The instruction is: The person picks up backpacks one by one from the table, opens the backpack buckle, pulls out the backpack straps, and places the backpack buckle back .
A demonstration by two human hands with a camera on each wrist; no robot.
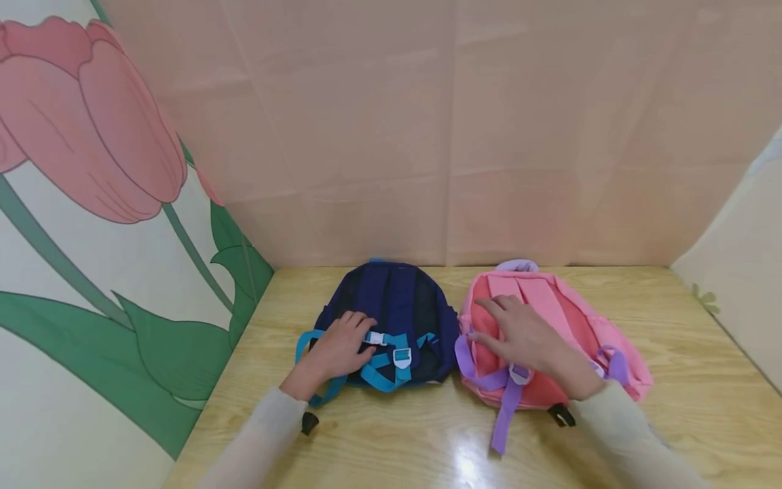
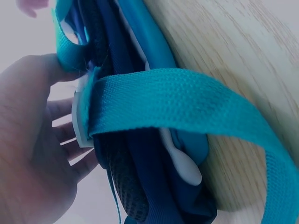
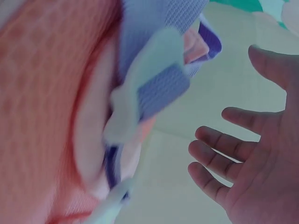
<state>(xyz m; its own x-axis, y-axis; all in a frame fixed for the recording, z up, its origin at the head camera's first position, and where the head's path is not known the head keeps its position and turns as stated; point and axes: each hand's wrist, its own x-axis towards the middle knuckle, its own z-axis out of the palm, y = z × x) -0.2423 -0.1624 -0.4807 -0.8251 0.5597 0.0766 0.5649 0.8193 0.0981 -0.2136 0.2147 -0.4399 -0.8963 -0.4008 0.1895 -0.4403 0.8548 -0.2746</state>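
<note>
A navy backpack lies on the table with its shoulder straps facing up and turquoise webbing over its lower part. My left hand is at its left side, fingers loosely bent over the webbing. In the left wrist view, the thumb and fingers of that hand are at a turquoise strap and its pale buckle. Beside it lies a pink backpack with purple straps. Over this bag my right hand spreads its fingers. The right wrist view shows those fingers apart from the bag's pale buckle, holding nothing.
Both bags lie side by side on a wooden table. A pinkish-beige sheet hangs behind, and a wall with a painted tulip stands at left. Black clips lie near the bags' lower edges.
</note>
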